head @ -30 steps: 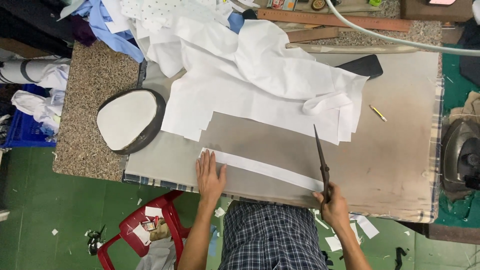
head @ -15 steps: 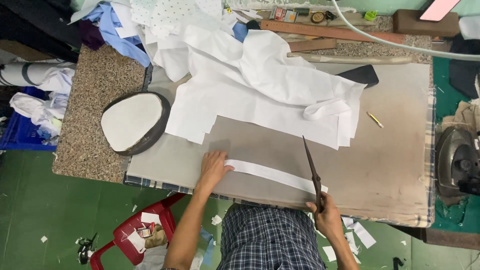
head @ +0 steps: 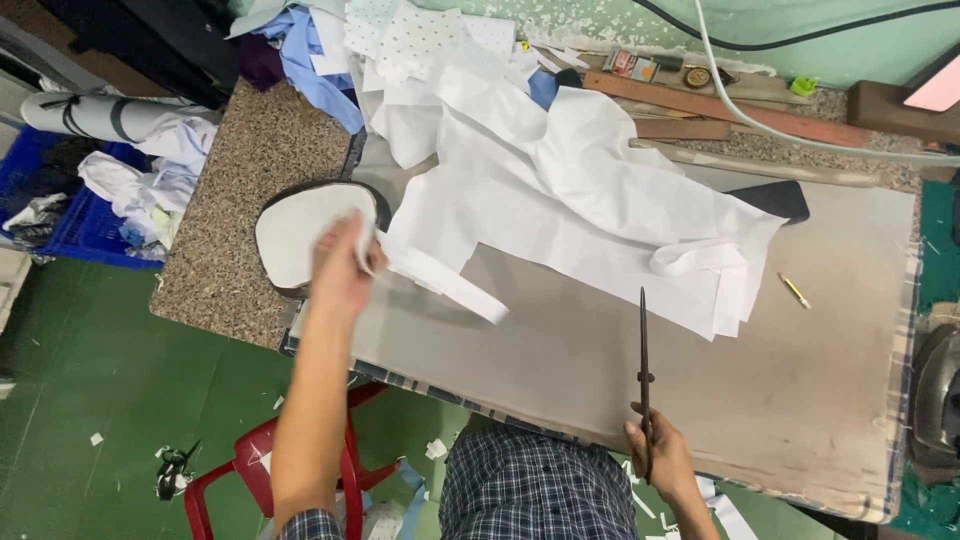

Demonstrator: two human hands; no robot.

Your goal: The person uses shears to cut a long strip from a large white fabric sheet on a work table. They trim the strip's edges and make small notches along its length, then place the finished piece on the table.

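My left hand [head: 340, 275] is lifted over the left part of the grey padded table [head: 780, 400] and grips one end of a long white fabric strip [head: 450, 285], which trails to the right just above the surface. My right hand [head: 662, 458] rests at the table's near edge, closed around the handles of long dark scissors [head: 644, 370] whose blades point away from me. A large sheet of white fabric [head: 570, 210] lies spread across the back of the table, beyond both hands.
A rounded white-topped pressing pad [head: 290, 245] sits on the speckled stone counter [head: 235, 210] at left. Piled cloth, wooden rulers [head: 720, 105] and a yellow marker [head: 795, 291] lie at the back and right. A red stool [head: 230, 480] stands below; an iron [head: 935, 400] at far right.
My left hand has lifted the white strip off the table's near edge and carried it up and to the left. The scissors hand has stayed at the near edge.
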